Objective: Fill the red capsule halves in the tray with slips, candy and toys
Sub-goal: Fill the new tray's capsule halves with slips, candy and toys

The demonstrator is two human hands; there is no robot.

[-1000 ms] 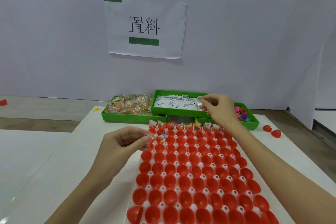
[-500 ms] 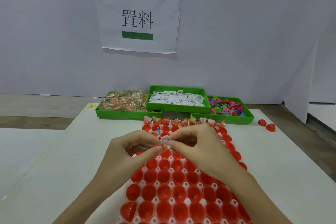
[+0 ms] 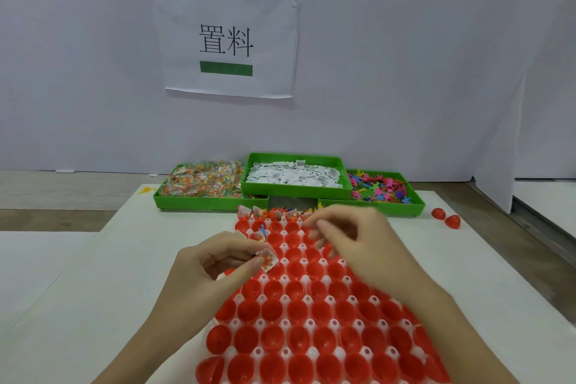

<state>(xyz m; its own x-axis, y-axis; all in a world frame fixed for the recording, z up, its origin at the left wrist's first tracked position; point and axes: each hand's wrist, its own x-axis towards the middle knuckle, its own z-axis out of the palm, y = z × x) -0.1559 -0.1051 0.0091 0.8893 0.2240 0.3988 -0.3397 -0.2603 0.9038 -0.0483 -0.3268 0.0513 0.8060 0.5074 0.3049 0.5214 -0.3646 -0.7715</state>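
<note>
Lighting: bright, even, diffuse, falling from overhead; soft faint shadows are lying under the paper sign [image 3: 226, 40] and green bins [image 3: 296, 190]. Glare: small highlights are glinting inside the near red capsule halves [image 3: 299, 340]. Blur: the right hand [image 3: 352, 240] is smearing with motion. Distortion: wide-angle bending is showing at table edges [image 3: 62, 274].
</note>
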